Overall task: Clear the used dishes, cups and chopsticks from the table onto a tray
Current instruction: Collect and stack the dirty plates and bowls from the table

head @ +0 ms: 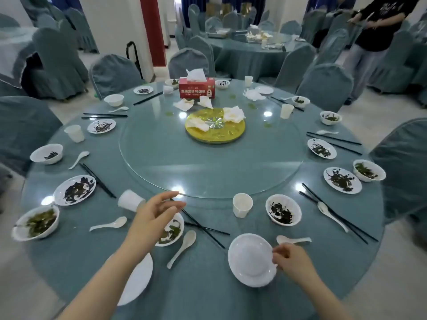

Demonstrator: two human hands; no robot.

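Dishes: used bowls, plates, cups, spoons and black chopsticks ring the round table (208,296); we list the near edge from left to right.
Greens bowl (37,224): far left, leafy scraps inside.
Smeared plate (75,190): just behind it, dark residue.
Tipped cup (130,200): lying on its side, near our left fingertips.
Left hand (153,214): raised over a second bowl of greens (172,230); fingers (169,195) spread and loosely bent, and we see nothing held.
Crossed chopsticks (203,228): just beyond that bowl, to the right.
Upright cup (242,205): empty, by the glass turntable (208,176).
Clean white plate (250,259): tilted; we pinch its right rim.
Right hand (292,262): fingers curled narrowly on that rim.
Dark-flecked bowl (283,209): behind the right hand.
Tissue box (197,88): red, at the far side.
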